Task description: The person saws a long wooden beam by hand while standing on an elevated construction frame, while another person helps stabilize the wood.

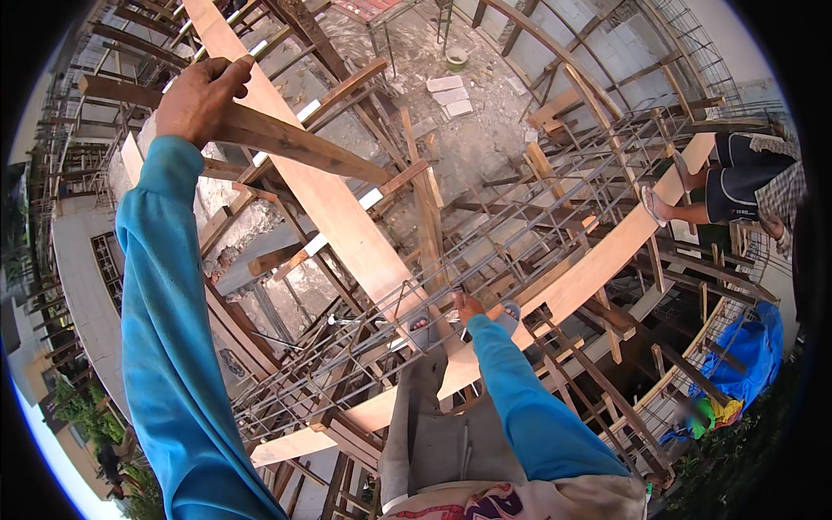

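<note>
At the upper left, my left hand [195,100] is closed over a long, squared wooden beam [299,146], which slants down toward the middle. My right hand [468,305] is low in the middle, its fingers curled at the steel rebar cage [381,334]. It seems to grip a bar there, though the fingers partly hide it. Under the beam runs a long pale plywood strip [325,204]. My sandalled feet stand by the rebar, around the plywood.
Another plywood strip [598,264] curves right, where a person in dark shorts [732,191] stands. Timber props and joists frame open gaps. Far below lie rubble, pale slabs [451,95] and a round tub [456,59]. A blue tarp [750,351] hangs at lower right.
</note>
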The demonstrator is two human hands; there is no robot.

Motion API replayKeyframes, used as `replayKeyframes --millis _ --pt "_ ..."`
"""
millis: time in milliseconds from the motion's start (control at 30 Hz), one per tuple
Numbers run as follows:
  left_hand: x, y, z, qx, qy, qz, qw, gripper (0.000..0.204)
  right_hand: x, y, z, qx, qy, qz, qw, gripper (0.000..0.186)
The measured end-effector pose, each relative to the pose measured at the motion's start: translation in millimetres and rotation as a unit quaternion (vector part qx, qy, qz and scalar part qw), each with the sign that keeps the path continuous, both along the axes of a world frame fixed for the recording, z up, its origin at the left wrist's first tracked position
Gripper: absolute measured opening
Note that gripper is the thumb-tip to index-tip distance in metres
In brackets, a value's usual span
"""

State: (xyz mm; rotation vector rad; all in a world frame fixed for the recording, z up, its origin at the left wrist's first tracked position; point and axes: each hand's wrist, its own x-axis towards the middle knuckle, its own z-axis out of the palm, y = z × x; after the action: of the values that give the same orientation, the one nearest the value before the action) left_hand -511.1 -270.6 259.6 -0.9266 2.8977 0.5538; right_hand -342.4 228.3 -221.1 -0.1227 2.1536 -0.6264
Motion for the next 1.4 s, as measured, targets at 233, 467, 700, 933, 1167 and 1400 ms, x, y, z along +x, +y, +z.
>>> replayKeyframes --millis 233,467,700,933,1167,1400 --pt "6 -3 -23 0.055 0.157 0.014 0.986 0.043 -10 -18 54 0.102 -0.068 0.010 0.992 0.056" --pt "4 7 -17 0.035 0.148 0.004 0.988 0.029 -21 -13 148 0.070 -0.050 -0.004 0.996 0.055" --pt "5 9 -15 -0.031 0.133 -0.020 0.990 0.023 -10 62 114 0.075 -0.016 -0.018 0.997 0.053" --pt "0 1 -20 -0.085 0.099 -0.025 0.991 0.018 12 175 136 0.138 0.178 -0.102 0.969 0.046" --pt "-1 -9 -29 -0.088 0.077 -0.033 0.993 0.019 -21 254 283 0.227 0.046 -0.275 0.933 0.047" --pt "9 -9 -32 -0.200 0.067 -0.090 0.973 0.037 -3 297 347 0.313 0.065 -0.197 0.927 0.059"
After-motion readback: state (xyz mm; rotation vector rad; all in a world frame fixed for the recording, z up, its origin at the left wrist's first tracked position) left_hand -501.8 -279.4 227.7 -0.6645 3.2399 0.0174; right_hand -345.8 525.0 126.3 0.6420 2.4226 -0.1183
